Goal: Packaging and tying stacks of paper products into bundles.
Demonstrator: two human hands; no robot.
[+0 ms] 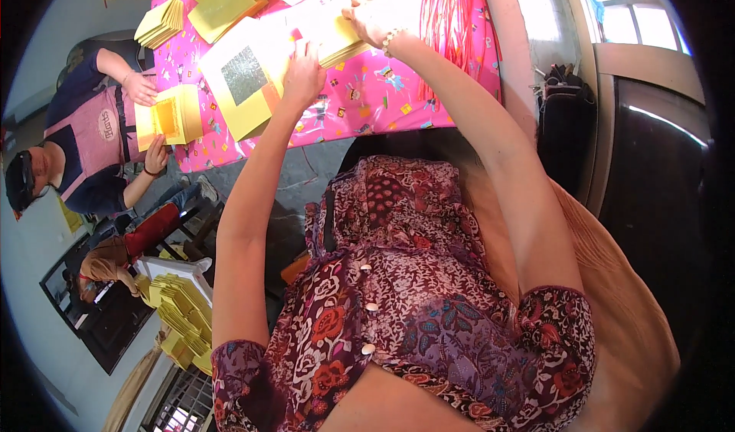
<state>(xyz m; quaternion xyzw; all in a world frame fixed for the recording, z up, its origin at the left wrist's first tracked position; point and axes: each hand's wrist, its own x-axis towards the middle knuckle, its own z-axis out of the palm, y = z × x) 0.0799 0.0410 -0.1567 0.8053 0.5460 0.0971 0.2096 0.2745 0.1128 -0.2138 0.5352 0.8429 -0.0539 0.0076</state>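
A thick pad of yellow paper (341, 48) lies between my two hands on the table. My left hand (304, 78) is at its left end, fingers drawn together; glare and the hand hide what they grip. Beyond the pad my right hand (369, 23), a beaded bracelet on its wrist, has its fingers bent inward, washed out by bright light, so what they hold cannot be made out. Just left of my left hand are yellow sheets (222, 95), the top one bearing a grey, shiny square (243, 75).
A pink patterned cloth (367, 110) covers the table. Red plastic strings (448, 19) hang over its right side. Folded yellow paper stacks (160, 23) stand far left. On the left, a co-worker (84, 126) in a pink apron holds yellow paper (168, 118). Behind, more yellow bundles (180, 317) are piled.
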